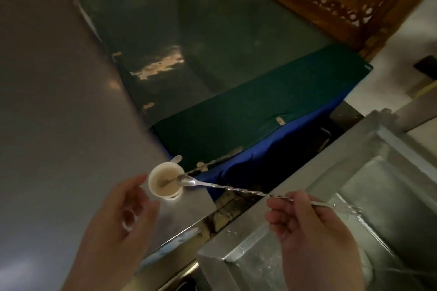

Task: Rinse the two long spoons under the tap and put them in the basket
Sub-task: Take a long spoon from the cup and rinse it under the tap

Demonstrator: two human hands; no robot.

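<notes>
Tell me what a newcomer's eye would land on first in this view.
First, the long twisted spoon stretched across the lower middle, pinched in the right hand with its bowl at the rim of a small cream cup on the steel counter. The left hand hovers open beside the cup. At lower right sits the shiny metal sink.

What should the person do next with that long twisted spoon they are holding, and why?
Probably swing the long spoon rightward over the steel sink. The right hand already pinches its handle, and the bowl end hangs just outside the small cup, so it looks free to travel. The left hand is open and empty. No tap or basket shows here, so the exact spot is unclear.
</notes>
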